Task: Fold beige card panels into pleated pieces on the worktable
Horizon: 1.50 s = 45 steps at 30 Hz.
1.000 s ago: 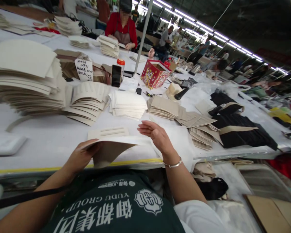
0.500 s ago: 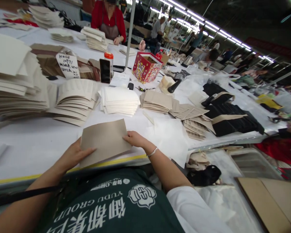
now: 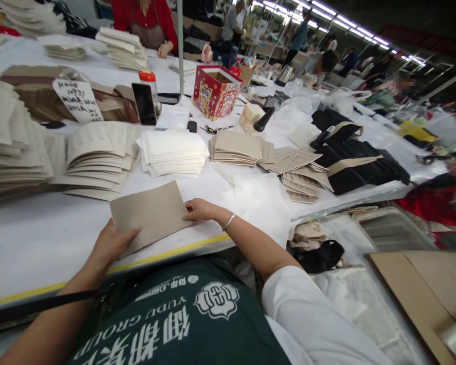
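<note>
A flat, beige rectangular panel [image 3: 151, 215], like leather or fabric, is held over the near edge of the white table [image 3: 41, 228]. My left hand [image 3: 112, 242] grips its left end, thumb on top and the other fingers hidden underneath. At the right end, my right hand [image 3: 198, 209] pinches the panel's edge. Beyond it lie a stack of white sheets [image 3: 175, 151] and a stack of beige pieces [image 3: 237, 147]. Thin white sheets [image 3: 260, 200] rest on the table to the right of my right hand.
Tall stacks of cream panels [image 3: 15, 142] stand at left, with curved pieces [image 3: 95, 152] beside them. A red patterned box [image 3: 216, 91], a phone [image 3: 144, 104] and black pieces [image 3: 359, 162] are farther back. Across the table sits a person in red [image 3: 144, 25].
The camera view has shifted, so the table items appear farther left and slightly higher. Both hands keep hold of the beige panel, which looks little changed in tilt.
</note>
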### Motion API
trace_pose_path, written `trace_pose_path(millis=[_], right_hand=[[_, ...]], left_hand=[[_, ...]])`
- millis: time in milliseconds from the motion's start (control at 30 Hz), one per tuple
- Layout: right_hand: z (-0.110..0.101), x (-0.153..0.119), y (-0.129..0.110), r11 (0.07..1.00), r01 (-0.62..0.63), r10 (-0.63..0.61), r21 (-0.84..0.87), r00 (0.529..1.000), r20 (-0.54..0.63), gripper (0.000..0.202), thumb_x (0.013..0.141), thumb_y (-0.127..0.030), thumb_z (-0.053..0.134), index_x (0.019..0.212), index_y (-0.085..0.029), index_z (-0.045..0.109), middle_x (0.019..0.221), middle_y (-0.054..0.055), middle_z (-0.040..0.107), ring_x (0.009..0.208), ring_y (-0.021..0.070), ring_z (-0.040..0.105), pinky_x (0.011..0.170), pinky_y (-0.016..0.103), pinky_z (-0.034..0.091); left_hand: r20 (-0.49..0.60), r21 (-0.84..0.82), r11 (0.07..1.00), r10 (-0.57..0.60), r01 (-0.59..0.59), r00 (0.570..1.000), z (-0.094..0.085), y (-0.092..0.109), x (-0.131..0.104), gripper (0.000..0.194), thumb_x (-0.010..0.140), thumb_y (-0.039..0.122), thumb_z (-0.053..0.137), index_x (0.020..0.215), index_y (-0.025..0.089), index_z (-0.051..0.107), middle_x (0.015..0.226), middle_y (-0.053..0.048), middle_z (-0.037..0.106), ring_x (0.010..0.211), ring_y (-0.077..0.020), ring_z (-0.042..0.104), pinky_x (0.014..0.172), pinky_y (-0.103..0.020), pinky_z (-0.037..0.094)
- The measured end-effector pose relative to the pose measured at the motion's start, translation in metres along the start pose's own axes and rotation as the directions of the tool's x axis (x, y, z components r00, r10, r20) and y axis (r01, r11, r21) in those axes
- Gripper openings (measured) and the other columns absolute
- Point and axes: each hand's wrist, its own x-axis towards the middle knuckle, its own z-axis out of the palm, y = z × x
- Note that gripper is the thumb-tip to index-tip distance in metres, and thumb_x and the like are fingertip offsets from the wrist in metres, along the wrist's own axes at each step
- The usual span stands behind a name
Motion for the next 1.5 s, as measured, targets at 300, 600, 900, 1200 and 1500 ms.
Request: trace_pose_path(millis=[300,600,900,1200,1500], right_hand=[[-0.001,0.0,-0.006,0.995,-0.005,0.011,-0.096,0.998,0.066,0.021,0.079,-0.023,0.054,0.06,-0.016,0.053,0.056,-0.002,0.059,0.054,0.0094,0.05,0.054,0.021,0.031],[0.001,0.002,0.0,0.981,0.018,-0.014,-0.195,1.0,0.019,0.023,0.078,-0.028,0.055,0.059,-0.015,0.06,0.056,0.0,0.06,0.053,0.0108,0.049,0.052,0.023,0.03],[0.004,0.004,0.003,0.974,0.032,-0.033,-0.225,0.999,0.002,0.021,0.077,-0.029,0.054,0.064,-0.016,0.063,0.057,0.0,0.06,0.054,0.0112,0.048,0.052,0.023,0.029],[0.006,0.005,0.005,0.971,0.021,-0.024,-0.239,1.0,-0.008,0.023,0.078,-0.033,0.054,0.067,-0.016,0.063,0.058,0.0,0.061,0.056,0.0122,0.05,0.052,0.024,0.029],[0.007,0.004,0.006,0.965,0.028,-0.032,-0.261,0.999,-0.013,0.019,0.077,-0.032,0.055,0.071,-0.017,0.065,0.061,0.0,0.063,0.057,0.0128,0.051,0.052,0.024,0.029]], left_hand=[[0.081,-0.222,0.969,-0.094,0.11,0.992,-0.003,-0.003,0.008,0.07,0.05,0.042,0.07,0.113,0.017,0.049,0.112,-0.011,0.064,0.098,-0.0281,0.061,0.09,-0.043,0.048],[0.035,-0.076,0.994,-0.08,0.082,0.996,-0.003,0.009,0.001,0.063,0.057,0.039,0.066,0.113,0.016,0.051,0.112,-0.012,0.064,0.099,-0.0292,0.061,0.089,-0.042,0.049],[0.006,-0.024,0.995,-0.094,0.094,0.996,-0.002,0.012,0.0,0.067,0.057,0.04,0.063,0.117,0.012,0.049,0.117,-0.016,0.062,0.103,-0.0302,0.06,0.092,-0.041,0.047],[-0.041,0.006,0.996,-0.088,0.088,0.995,-0.001,0.014,-0.004,0.063,0.058,0.039,0.064,0.115,0.015,0.051,0.112,-0.013,0.065,0.099,-0.029,0.062,0.088,-0.04,0.05],[-0.048,0.035,0.996,-0.086,0.087,0.995,0.001,0.015,-0.005,0.063,0.059,0.04,0.063,0.116,0.015,0.051,0.114,-0.013,0.064,0.102,-0.0302,0.061,0.09,-0.042,0.048]])
